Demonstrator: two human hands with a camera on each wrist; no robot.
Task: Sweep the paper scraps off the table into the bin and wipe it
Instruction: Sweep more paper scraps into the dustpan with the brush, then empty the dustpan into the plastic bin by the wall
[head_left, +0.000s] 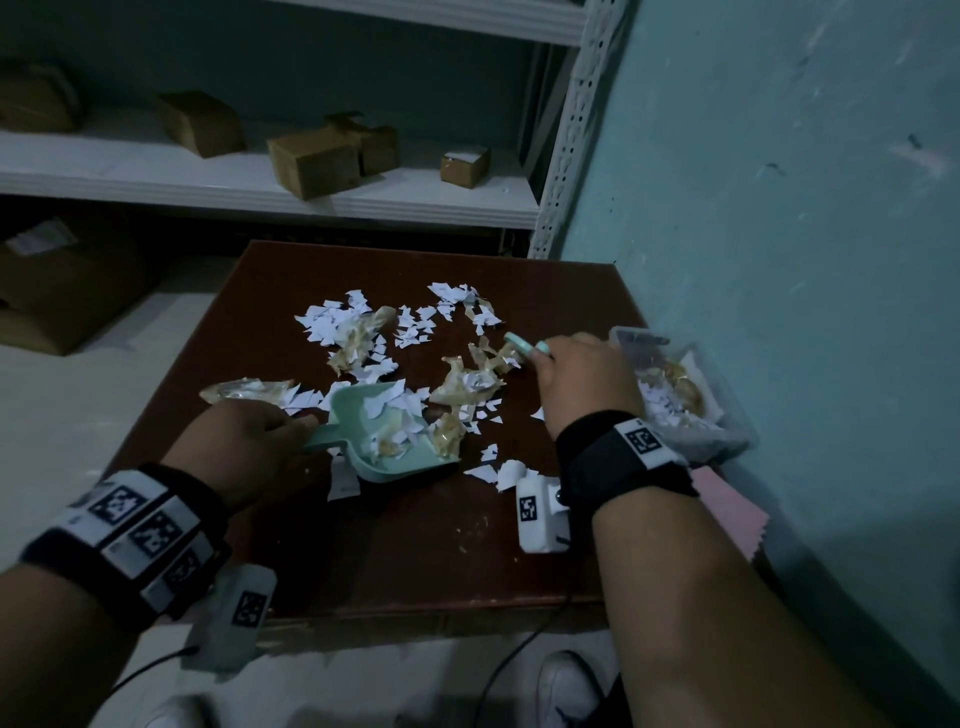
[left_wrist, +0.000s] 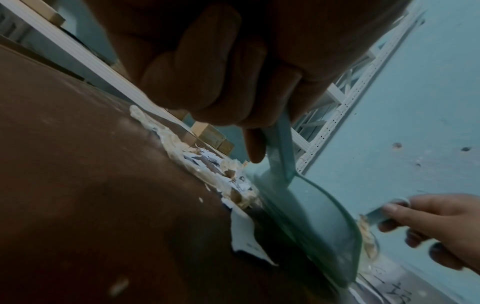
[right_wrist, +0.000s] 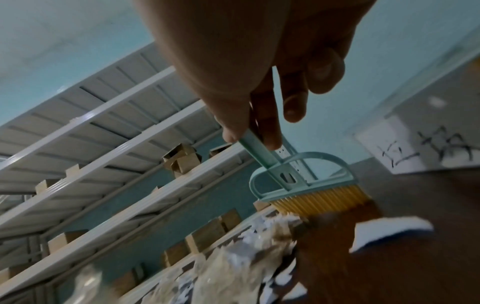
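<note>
White paper scraps and crumpled clear wrappers lie scattered over the dark brown table. My left hand grips the handle of a mint-green dustpan, which rests on the table with scraps inside it; the pan shows from behind in the left wrist view. My right hand holds a mint-green hand brush by its handle. The brush has yellow bristles that touch the table beside the scrap pile.
A clear plastic bin with scraps in it stands at the table's right edge against the teal wall. A pink cloth lies just below it. White shelving with cardboard boxes runs behind the table. My white shoes show below.
</note>
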